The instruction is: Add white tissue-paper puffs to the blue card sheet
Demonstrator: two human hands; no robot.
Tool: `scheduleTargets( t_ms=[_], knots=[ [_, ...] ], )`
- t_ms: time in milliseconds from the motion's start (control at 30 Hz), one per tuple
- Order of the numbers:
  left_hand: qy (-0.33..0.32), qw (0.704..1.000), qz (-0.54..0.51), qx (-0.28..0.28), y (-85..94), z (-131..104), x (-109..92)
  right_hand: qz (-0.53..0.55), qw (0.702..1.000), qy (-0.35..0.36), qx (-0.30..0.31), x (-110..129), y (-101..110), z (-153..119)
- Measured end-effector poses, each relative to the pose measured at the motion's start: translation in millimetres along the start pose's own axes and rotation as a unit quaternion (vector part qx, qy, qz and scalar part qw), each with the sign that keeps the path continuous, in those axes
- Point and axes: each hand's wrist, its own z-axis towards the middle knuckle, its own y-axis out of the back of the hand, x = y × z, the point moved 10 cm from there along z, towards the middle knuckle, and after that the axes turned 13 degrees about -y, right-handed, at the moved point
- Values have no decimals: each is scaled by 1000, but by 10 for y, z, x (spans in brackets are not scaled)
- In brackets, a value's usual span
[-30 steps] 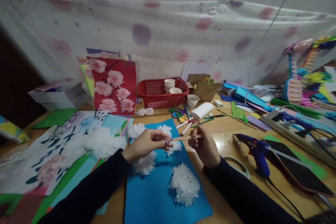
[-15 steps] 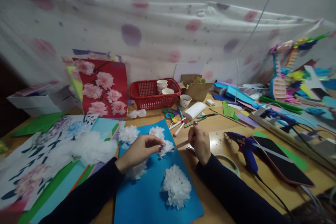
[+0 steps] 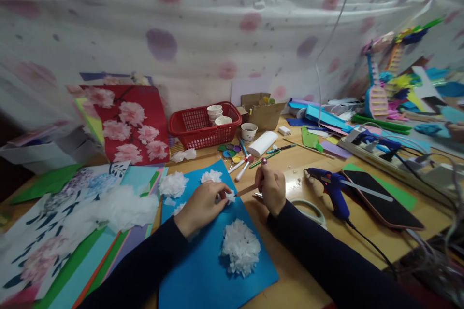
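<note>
A blue sheet [image 3: 213, 270] lies before me with several white ruffled tissue-paper flowers on it, a full one [image 3: 240, 247] near its front. My left hand [image 3: 205, 205] rests over the sheet, its thumb and fingers closed on a small white paper flower [image 3: 230, 197], which they partly hide. In a fist, thumb up, my right hand [image 3: 271, 187] grips a thin brown stick [image 3: 247, 190]. The stick's dark tip meets that small flower. Scissors [image 3: 321, 215] with pale handles lie partly beneath my right wrist.
On the right lie a blue glue gun [image 3: 335, 193], a dark phone or tablet [image 3: 380, 198] and a power strip [image 3: 362, 152]. Behind stand a red basket [image 3: 195, 141] with cups and a paper cup [image 3: 249, 132]. Tissue paper [image 3: 126, 207] and coloured sheets fill the left.
The view has shifted somewhat. My left hand has moved closer over the small flower, covering more of it. My right hand still holds the stick against it.
</note>
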Motion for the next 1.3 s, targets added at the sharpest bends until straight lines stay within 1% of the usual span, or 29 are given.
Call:
scheduleTargets(
  t_ms=[67, 133, 300, 500, 600, 667, 767, 867, 933, 1033, 1100, 1167, 1233, 1300],
  knots=[
    [-2, 1000, 6, 0, -2, -7, 10, -3, 1000, 19, 11, 54, -12, -46],
    [-7, 1000, 16, -4, 5, -6, 1, -10, 998, 40, 39, 86, -63, -92],
    [-11, 999, 34, -13, 33, 5, -31, -36, 992, 86, 80, 96, -169, -181],
    [-9, 999, 33, -12, 14, 15, -43, -63, 984, 136, 93, 103, -227, -229],
    [-4, 999, 35, -8, 10, 17, -28, -78, 981, 149, 94, 106, -250, -235],
    [-15, 999, 37, -4, 76, 10, -39, -86, 980, 158, 90, 123, -253, -247],
    [-29, 998, 60, 14, 298, -42, -27, -98, 975, 181, 88, 179, -255, -298],
    [24, 992, 109, 49, 529, -146, 149, -120, 967, 198, 110, 232, -313, -357],
    [51, 985, 142, 80, 585, -202, 264, -143, 962, 200, 121, 264, -377, -367],
    [56, 977, 168, 119, 513, -223, 362, -198, 953, 196, 117, 324, -512, -338],
    [53, 975, 172, 130, 444, -213, 392, -240, 942, 203, 119, 364, -640, -331],
    [51, 973, 176, 137, 396, -206, 410, -260, 934, 212, 123, 386, -739, -339],
    [50, 971, 180, 148, 367, -211, 423, -252, 937, 209, 124, 369, -767, -334],
    [47, 970, 182, 155, 355, -218, 432, -225, 947, 192, 123, 318, -731, -310]
  ],
)
